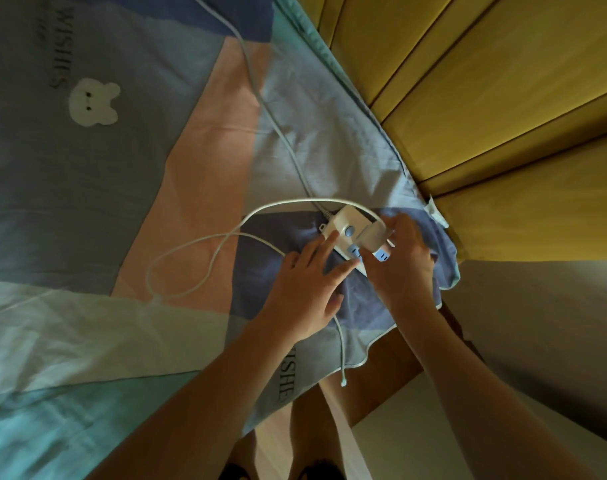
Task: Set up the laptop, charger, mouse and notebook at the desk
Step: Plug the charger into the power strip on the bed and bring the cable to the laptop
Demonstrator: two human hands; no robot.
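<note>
A white power strip [343,225] with blue sockets lies on the bed near its corner. My right hand [404,261] grips a white charger block [373,237] that sits on the strip's sockets. My left hand [307,289] rests flat on the strip's near edge, with its fingers spread across it. The charger's thin white cable [191,244] loops over the blanket to the left, and its plug end [343,381] hangs off the bed edge. No laptop, mouse or notebook is in view.
The strip's thicker grey cord [260,98] runs up across the patchwork blanket [104,202] with a bear print. A yellow padded headboard [485,98] stands to the right. Below the bed edge are a pale floor [416,427] and my feet.
</note>
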